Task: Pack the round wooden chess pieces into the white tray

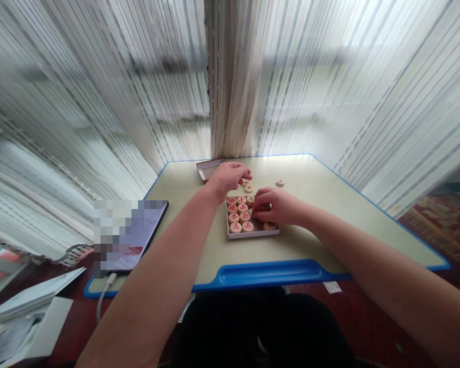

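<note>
Fingers of the right hand (275, 206) pinch a wooden chess piece inside the shallow box (253, 233); the left hand (230, 177) curls loosely over loose pieces (247, 185) beyond.

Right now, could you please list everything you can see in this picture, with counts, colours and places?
table: one, pale top with blue rim, in front of the curtains.
tray: one, shallow box with a pale rim, mid-table.
round pieces in the tray: about ten showing, pale wood with red or dark marks, in rows; some hidden under the right hand.
loose pieces: at least three, same wood, on the table beyond the tray.
lid: one, shallow reddish box, far edge of table.
tablet: one, dark frame, table's left edge, cable attached.
papers: white, lower left, off the table.
curtains: sheer, white, striped, behind.
left hand: over the loose pieces.
right hand: fingertips on pieces in the tray.
</note>
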`<action>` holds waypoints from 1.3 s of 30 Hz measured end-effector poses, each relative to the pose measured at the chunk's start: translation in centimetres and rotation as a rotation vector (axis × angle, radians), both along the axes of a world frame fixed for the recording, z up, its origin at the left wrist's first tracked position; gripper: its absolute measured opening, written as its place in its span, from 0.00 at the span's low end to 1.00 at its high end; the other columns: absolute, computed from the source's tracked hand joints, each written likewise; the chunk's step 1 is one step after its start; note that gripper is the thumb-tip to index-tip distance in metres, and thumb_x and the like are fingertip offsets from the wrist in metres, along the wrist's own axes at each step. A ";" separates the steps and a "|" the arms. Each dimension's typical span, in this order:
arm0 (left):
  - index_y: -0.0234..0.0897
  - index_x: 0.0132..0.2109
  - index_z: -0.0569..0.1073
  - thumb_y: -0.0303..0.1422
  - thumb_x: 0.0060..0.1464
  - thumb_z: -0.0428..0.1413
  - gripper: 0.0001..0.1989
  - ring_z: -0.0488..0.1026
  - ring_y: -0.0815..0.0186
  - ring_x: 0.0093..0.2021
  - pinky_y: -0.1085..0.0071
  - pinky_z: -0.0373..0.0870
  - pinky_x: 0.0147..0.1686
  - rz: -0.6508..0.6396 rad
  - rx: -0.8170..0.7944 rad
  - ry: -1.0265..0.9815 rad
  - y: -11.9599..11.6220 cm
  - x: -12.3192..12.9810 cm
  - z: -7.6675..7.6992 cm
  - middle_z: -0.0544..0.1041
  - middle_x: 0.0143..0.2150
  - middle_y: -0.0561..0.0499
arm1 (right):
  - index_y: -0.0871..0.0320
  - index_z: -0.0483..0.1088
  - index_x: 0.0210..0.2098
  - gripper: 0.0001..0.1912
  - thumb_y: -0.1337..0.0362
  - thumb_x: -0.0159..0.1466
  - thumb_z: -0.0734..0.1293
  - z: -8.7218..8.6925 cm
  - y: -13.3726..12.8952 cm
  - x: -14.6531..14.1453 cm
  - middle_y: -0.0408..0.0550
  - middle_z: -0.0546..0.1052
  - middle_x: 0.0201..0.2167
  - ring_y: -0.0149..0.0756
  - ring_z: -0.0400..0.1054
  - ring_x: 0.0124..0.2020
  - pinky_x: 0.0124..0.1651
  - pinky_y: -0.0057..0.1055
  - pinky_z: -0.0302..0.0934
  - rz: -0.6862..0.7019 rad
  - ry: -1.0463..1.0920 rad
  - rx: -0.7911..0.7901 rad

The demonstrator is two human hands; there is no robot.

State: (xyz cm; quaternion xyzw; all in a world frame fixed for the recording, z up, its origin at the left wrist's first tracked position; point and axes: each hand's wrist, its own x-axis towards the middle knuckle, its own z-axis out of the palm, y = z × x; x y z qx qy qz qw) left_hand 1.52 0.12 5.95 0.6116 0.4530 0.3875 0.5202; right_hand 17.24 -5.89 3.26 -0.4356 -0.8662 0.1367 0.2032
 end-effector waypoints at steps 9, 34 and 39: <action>0.35 0.28 0.71 0.29 0.41 0.53 0.04 0.62 0.74 0.23 0.76 0.56 0.22 -0.035 -0.014 -0.011 -0.1 -0.1 0.1 0.76 0.29 0.50 | 0.59 0.77 0.29 0.08 0.64 0.58 0.65 0.4 -0.2 0.2 0.50 0.74 0.32 0.36 0.66 0.35 0.42 0.35 0.61 0.131 -0.039 0.129; 0.34 0.31 0.72 0.31 0.41 0.53 0.07 0.63 0.74 0.24 0.75 0.58 0.23 -0.093 -0.036 -0.013 -0.1 -0.2 0.1 0.77 0.33 0.48 | 0.56 0.76 0.32 0.08 0.66 0.55 0.65 0.0 -0.1 0.0 0.50 0.72 0.33 0.39 0.66 0.36 0.42 0.37 0.61 0.016 -0.026 0.213; 0.34 0.30 0.71 0.31 0.42 0.53 0.06 0.63 0.74 0.23 0.76 0.57 0.23 -0.083 -0.003 0.037 -0.2 -0.1 0.1 0.77 0.32 0.48 | 0.58 0.76 0.29 0.09 0.64 0.57 0.64 -0.1 0.6 0.6 0.51 0.72 0.31 0.38 0.65 0.35 0.41 0.36 0.61 -0.049 0.016 0.301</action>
